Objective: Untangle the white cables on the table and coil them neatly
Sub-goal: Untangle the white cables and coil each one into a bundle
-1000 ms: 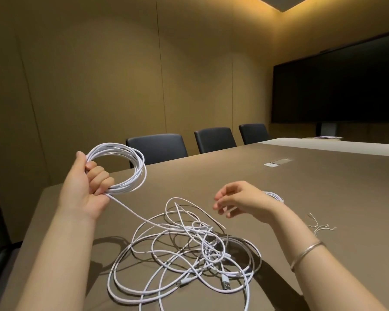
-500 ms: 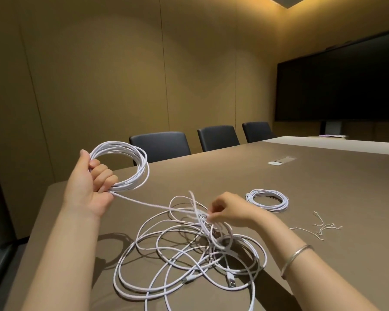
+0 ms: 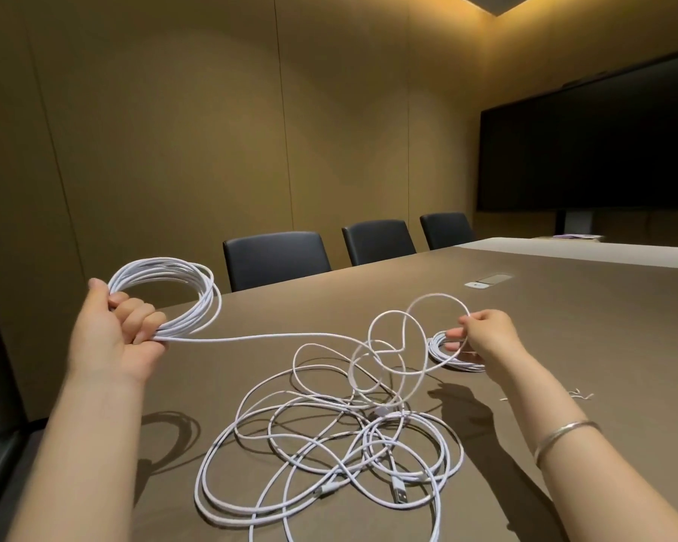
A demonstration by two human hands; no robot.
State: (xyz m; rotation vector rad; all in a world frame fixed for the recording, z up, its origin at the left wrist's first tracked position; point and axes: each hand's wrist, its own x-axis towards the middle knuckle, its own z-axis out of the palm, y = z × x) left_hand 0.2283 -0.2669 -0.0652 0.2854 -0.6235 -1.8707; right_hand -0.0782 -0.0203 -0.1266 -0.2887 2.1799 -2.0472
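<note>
Head view: left hand [image 3: 112,338] is raised at middle left of the frame, its grip closed in a fist around a finished bundle of white loops, the coil [image 3: 165,295], which stands roughly upright above the desk [image 3: 564,326]. From the bottom of that fist one free strand [image 3: 271,338] runs almost level toward the right of the frame, then dips into the tangle [image 3: 329,444] lying on the desk at lower centre. Right hand [image 3: 486,338] is at middle right, its grip pinching thumb to fingertips on a lifted loop [image 3: 439,307] of the same white cable, other fingers loosely curled; lifted loops cross one another just left of this hand. A small finished coil [image 3: 453,356] lies flat on the desk directly under and behind the right hand, partly hidden by it. The tangle sits between the two forearms, nearer the right hand. The strand's long axis runs left to right. Judgement: the next wrap onto the big coil depends on the right hand clearing the crossed loops so slack feeds leftward without dragging the pile.
</note>
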